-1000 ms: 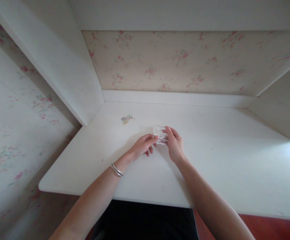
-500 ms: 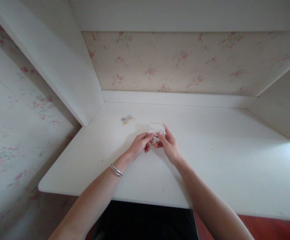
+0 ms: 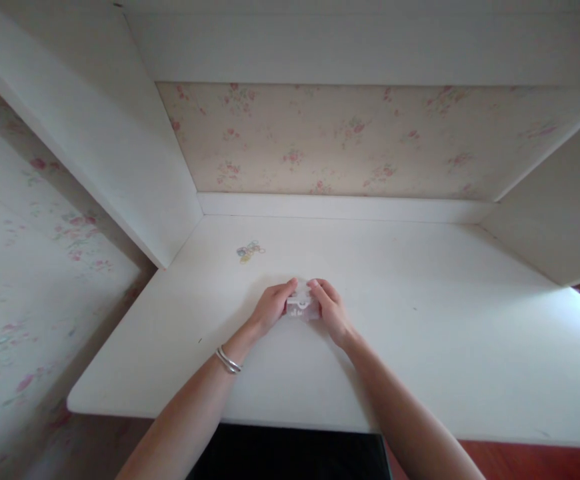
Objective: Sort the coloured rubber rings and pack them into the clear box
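Observation:
Between my hands is a small clear plastic box [image 3: 302,309] with white markings or edges on its near side. My left hand [image 3: 271,305] grips its left side, thumb on top. On the right side my right hand [image 3: 331,308] holds it the same way, thumb bent over the top. The fingers beneath and behind the box are mostly hidden. Beyond my left hand, a little pile of thin coloured rings [image 3: 249,251], like small rubber bands, lies on the white desk [image 3: 420,360].
A white side panel [image 3: 105,133] rises at the left and another panel [image 3: 560,200] at the right. Floral wallpaper [image 3: 330,140] covers the back above a low white ledge [image 3: 340,208]. The desk's front edge runs beneath my forearms.
The box has come lower and nearer to me and is turned, so its near side shows. Both hands have shifted to its sides. The whole view has tilted slightly upward.

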A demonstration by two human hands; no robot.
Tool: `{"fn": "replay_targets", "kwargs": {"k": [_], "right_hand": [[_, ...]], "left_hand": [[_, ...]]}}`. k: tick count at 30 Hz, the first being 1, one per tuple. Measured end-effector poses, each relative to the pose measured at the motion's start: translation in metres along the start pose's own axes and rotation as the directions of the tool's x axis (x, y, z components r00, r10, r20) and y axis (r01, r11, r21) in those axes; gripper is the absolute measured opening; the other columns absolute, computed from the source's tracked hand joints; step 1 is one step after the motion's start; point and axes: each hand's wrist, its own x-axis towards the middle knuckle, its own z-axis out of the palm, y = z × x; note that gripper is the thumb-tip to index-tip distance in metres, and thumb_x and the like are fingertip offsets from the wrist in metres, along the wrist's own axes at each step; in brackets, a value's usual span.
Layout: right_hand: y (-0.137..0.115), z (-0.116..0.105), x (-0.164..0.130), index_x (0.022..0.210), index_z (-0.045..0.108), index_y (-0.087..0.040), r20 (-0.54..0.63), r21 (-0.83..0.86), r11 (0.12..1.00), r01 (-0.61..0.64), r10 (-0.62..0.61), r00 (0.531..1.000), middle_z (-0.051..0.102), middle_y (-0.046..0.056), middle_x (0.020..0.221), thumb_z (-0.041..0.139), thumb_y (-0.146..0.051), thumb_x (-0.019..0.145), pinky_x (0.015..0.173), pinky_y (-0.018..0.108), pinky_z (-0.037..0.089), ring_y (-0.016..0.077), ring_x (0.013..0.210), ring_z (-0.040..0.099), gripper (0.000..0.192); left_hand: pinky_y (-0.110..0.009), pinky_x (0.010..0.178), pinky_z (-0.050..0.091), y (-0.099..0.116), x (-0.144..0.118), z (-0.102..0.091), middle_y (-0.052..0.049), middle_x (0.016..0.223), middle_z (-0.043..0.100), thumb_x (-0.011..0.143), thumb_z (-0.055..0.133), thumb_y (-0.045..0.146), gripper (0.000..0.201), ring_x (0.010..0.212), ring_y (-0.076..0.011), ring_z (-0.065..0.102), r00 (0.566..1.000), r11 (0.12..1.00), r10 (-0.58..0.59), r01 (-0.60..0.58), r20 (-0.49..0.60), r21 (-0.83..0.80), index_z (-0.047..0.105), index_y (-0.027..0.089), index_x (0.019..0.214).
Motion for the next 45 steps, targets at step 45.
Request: {"fn": "replay_targets", "kwargs": {"k": [45], "right_hand": [[-0.026, -0.202, -0.033, 0.121, 0.057, -0.021, -0.802, -0.019, 1.000, 0.000, -0.015, 0.597, 0.062, -0.003, 0.071, 0.072, -0.036, 0.070, 0.056, 0.020, 0.053, 0.0085, 0.056, 0.058, 0.055]], "left_hand": [[-0.025, 0.058, 0.032, -0.003, 0.006, -0.010, 0.004, 0.049, 0.041, 0.096, 0.020, 0.048, 0.050, 0.052, -0.0132, 0.047, 0.957, 0.855, 0.066, -0.199, 0.281, 0.478, 0.054, 0.019, 0.074]]}}
